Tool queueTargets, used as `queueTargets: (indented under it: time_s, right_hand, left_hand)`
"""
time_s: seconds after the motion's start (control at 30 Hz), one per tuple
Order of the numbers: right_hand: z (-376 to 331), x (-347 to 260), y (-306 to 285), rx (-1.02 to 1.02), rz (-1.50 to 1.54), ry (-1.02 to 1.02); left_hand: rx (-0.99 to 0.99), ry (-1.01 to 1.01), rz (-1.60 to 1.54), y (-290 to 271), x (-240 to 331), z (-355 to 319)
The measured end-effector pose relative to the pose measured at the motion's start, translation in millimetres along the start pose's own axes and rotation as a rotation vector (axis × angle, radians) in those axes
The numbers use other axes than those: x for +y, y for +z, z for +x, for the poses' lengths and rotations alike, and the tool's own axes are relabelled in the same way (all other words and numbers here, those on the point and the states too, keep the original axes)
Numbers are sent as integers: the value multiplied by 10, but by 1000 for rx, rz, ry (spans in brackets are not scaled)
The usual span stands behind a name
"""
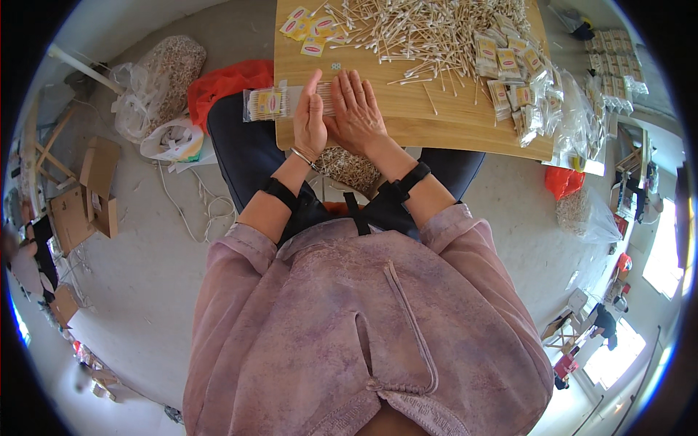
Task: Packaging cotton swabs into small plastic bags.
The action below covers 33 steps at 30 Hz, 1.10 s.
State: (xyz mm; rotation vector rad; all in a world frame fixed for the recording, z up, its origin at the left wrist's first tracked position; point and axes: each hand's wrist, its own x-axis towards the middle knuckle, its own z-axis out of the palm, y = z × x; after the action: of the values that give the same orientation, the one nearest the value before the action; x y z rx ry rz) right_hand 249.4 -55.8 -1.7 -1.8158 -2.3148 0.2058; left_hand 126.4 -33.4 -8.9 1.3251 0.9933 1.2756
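My left hand [310,122] stands on its edge at the near left of the wooden table [429,131], fingers stretched out and thumb up. Beside it my right hand [355,107] lies flat, palm down, its fingers straight and close together. A row of cotton swabs [326,94] shows in the gap between the hands, partly covered by the right one. To the left of my left hand, a clear plastic packet [265,104] of swabs with a yellow card lies over the table's edge. A small pale green piece [336,66] sits just beyond my fingertips.
Loose cotton swabs [407,33] spread over the far table. Yellow cards [313,45] lie at the far left, filled packets [509,62] in a heap on the right. More swabs [345,168] show below the table edge. A big swab-filled bag [171,73] and a cardboard box [98,185] stand left.
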Motion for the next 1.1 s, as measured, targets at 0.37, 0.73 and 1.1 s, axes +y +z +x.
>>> queueTargets:
  time_s: [0.37, 0.73, 1.1]
  right_hand:
    - [70, 210, -57, 273, 537, 81]
    - [154, 10, -19, 334, 843, 51]
    - [169, 89, -31, 267, 585, -41]
  left_hand:
    - [76, -60, 10, -2, 45, 128]
    - [-5, -5, 85, -11, -28, 123]
    - [55, 33, 98, -5, -3, 122]
